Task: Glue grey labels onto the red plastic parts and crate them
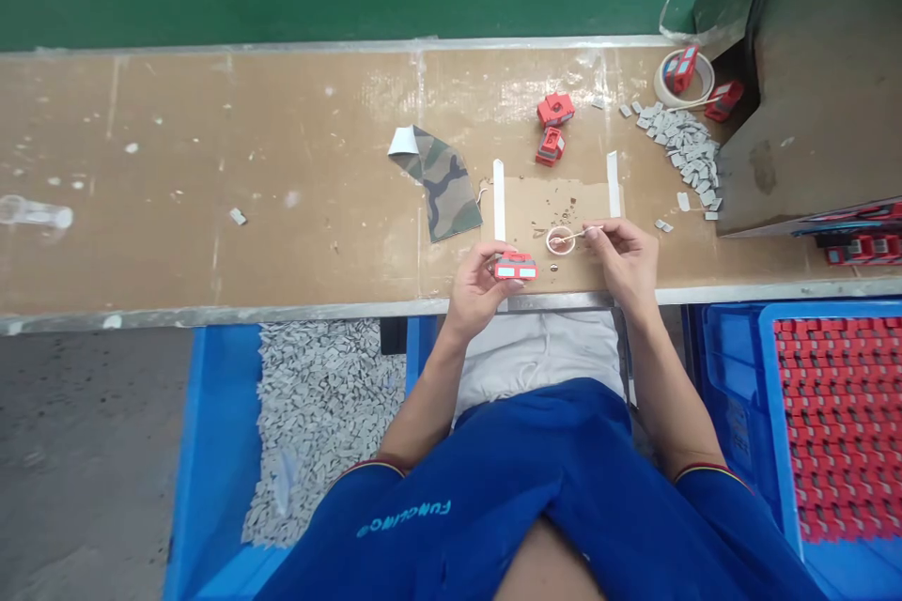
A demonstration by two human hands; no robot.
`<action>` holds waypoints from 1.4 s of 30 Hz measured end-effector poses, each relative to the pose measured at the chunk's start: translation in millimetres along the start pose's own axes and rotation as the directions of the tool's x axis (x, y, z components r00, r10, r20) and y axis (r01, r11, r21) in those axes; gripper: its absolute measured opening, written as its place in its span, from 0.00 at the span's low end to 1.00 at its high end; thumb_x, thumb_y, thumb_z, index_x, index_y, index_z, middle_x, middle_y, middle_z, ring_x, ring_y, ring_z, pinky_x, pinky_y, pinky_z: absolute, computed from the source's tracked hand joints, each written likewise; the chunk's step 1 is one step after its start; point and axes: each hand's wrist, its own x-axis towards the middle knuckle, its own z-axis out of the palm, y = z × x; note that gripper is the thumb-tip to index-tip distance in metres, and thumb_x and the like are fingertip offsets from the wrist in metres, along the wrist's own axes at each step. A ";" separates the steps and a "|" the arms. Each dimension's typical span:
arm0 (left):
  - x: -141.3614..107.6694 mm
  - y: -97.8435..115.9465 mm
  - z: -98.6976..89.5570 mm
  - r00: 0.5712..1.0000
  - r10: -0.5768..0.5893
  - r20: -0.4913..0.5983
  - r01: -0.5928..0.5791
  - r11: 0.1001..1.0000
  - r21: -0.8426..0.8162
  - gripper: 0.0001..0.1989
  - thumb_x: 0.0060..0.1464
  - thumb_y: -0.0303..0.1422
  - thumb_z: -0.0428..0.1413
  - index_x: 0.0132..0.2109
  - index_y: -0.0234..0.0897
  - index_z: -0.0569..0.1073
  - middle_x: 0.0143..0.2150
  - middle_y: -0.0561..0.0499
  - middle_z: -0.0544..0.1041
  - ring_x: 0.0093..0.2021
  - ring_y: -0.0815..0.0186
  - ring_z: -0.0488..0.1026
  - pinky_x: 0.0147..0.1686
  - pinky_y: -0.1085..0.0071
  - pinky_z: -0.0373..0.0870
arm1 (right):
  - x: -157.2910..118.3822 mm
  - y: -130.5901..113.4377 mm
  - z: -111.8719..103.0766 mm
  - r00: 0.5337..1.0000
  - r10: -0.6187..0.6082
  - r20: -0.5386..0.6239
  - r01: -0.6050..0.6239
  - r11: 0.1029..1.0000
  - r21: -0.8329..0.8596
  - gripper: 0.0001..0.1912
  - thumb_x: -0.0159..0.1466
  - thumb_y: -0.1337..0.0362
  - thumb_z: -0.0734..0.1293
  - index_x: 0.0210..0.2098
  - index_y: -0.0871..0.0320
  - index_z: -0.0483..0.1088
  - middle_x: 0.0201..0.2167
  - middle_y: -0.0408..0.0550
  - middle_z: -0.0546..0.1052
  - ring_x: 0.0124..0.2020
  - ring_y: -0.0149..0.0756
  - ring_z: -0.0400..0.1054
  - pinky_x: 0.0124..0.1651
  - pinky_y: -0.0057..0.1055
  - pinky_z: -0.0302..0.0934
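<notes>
Near the table's front edge my left hand (477, 289) is closed around a small red toy car part (517, 266) with two pale rectangular patches on its near side. To its right, my right hand (626, 261) pinches a thin pale stick (574, 236). The stick's far end dips into a small round white cup (561, 240) with a pinkish content I cannot identify. The cup stands on a brown sheet (525, 207) with dark specks. Two more red toy parts (555, 109) lie beyond the cup, close together.
A camouflage-patterned cloth (449, 188) lies left of the brown sheet. Small grey pieces (687, 146) are heaped at right, beside a tape roll (662, 80) and a large box (810, 103). Below the table, blue bins hold grey pieces (324, 404) and rows of red parts (838, 423).
</notes>
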 end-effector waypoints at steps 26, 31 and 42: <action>-8.3 6.1 9.2 0.994 -0.007 0.112 -0.025 0.960 0.279 0.16 0.61 0.37 0.65 0.54 0.37 0.77 0.54 0.41 0.83 0.52 0.59 0.83 0.53 0.63 0.82 | -52.6 -24.6 16.4 0.991 -0.117 0.069 0.124 0.987 -0.106 0.09 0.69 0.53 0.71 0.41 0.50 0.80 0.38 0.48 0.86 0.39 0.44 0.81 0.43 0.43 0.76; -8.6 5.8 9.0 0.994 -0.036 0.102 0.012 0.974 0.227 0.16 0.61 0.37 0.66 0.54 0.38 0.76 0.55 0.40 0.83 0.52 0.60 0.83 0.53 0.65 0.82 | -45.8 -30.4 9.4 0.982 -0.189 -0.020 0.185 0.975 -0.124 0.08 0.69 0.53 0.71 0.40 0.49 0.79 0.38 0.49 0.84 0.40 0.44 0.80 0.42 0.42 0.76; -8.5 6.8 4.9 0.993 -0.087 0.083 0.071 0.982 0.174 0.18 0.58 0.36 0.68 0.53 0.37 0.77 0.53 0.41 0.84 0.52 0.60 0.84 0.52 0.65 0.82 | -19.5 -12.3 -1.8 0.958 -0.242 0.153 0.282 0.887 -0.366 0.17 0.71 0.53 0.67 0.57 0.48 0.74 0.55 0.54 0.77 0.50 0.45 0.75 0.51 0.44 0.74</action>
